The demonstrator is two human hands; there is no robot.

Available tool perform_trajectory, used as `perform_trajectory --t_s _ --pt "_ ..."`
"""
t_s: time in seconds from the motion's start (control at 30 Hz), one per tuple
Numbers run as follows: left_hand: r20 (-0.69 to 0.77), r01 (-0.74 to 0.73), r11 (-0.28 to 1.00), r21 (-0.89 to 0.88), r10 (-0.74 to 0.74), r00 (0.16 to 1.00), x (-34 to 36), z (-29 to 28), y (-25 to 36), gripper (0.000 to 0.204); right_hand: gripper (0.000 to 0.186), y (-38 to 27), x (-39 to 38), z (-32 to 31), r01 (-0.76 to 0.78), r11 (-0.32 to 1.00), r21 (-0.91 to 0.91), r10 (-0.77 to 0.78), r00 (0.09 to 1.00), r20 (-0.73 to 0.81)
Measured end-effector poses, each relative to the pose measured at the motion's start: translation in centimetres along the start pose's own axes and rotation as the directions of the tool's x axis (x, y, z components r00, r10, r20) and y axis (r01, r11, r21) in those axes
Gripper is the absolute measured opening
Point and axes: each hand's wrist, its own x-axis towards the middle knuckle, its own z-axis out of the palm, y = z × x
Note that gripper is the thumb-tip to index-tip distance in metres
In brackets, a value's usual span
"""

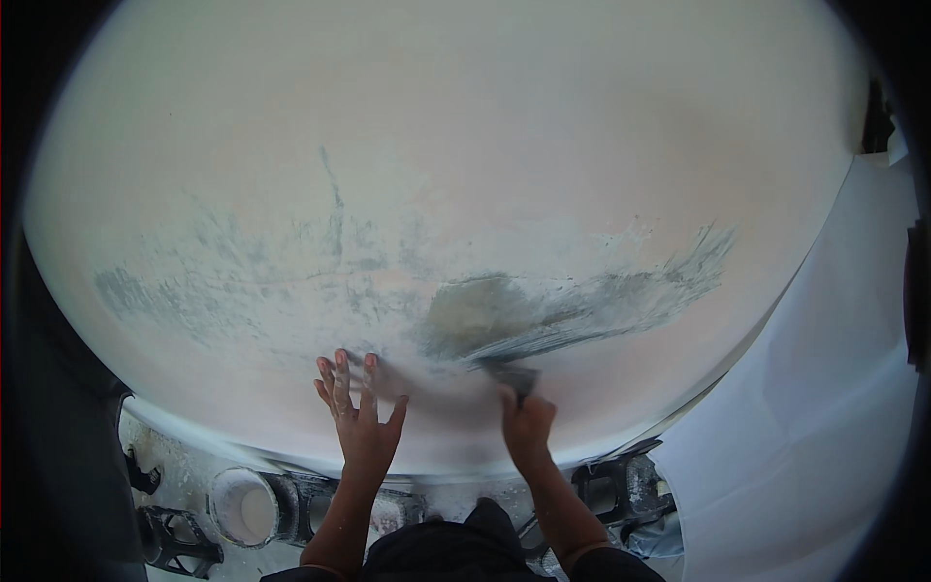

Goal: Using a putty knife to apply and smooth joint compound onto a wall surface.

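A large, pale, smoothly curved surface [485,155] fills most of the view, with a pinkish tint in places. Grey filler [475,315] is smeared across its lower half, thickest near the middle and streaked toward the right. My right hand [529,427] grips a dark putty knife [512,376], slightly blurred, its blade at the lower edge of the thick grey patch. To the left, my left hand [366,427] has its fingers spread, with fingertips at the surface below the lighter smears. Whitish residue marks those fingers, and nothing is in them.
Below the surface's near edge, a white bucket [223,485] with pale contents stands on the floor. Dark plastic stools [179,536] are beside it, and another stained stool [635,485] is at the lower right. A white sheet [786,417] hangs along the right side.
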Motion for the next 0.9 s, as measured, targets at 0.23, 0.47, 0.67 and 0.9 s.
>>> perform_trajectory --t_s 0.23,0.47,0.67,0.9 --pt "-0.014 0.004 1.0 -0.018 -0.004 1.0 0.0 0.1 -0.7 0.083 0.026 -1.2 0.7 0.1 -0.035 0.954 0.297 0.074 0.99 -0.12" --pt "-0.029 -0.032 0.998 0.045 0.033 0.999 -0.2 0.3 -1.1 0.093 0.024 -2.5 1.8 -2.0 -0.089 0.877 0.473 0.208 0.956 -0.207" --pt "0.003 0.015 1.0 -0.024 -0.015 1.0 -0.4 0.3 -1.0 0.082 0.026 -2.9 2.4 -2.9 -0.007 0.938 0.346 0.091 0.97 -0.227" --pt "0.007 0.031 0.999 -0.012 -0.031 0.999 -0.2 0.2 -1.3 0.082 0.026 -3.7 2.0 -2.6 0.03 0.978 0.205 0.002 0.988 -0.152"
